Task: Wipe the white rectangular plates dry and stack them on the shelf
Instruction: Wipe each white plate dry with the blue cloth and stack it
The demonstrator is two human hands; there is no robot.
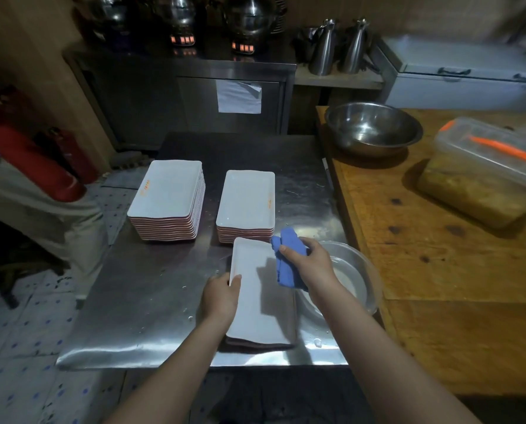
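Head view looks down on a shiny metal table (151,316); near its front edge lies a white plate (255,304), and it sits on top of a low pile of other plates; the left hand (220,296) holds the plate's left rim, with the thumb curled over the top of the rim and the other fingers hidden under it; the right hand (309,261) pinches a folded blue cloth (287,258) between thumb and fingers, and the cloth rests on the plate's far right corner.

This looks like the wiping step; the plate is being held steady while the cloth rubs it dry.

Further back, toward the middle of the table, stand two neat piles; the tall stack (168,200) is by the left edge and the short stack (245,203) is just behind the plate in hand; a clear bowl (355,273) sits at the right edge, partly under the right arm.

Next, the cloth likely needs to sweep across the whole plate; then the plate must be lifted flat and set down square on a pile; I cannot see which shelf is meant.
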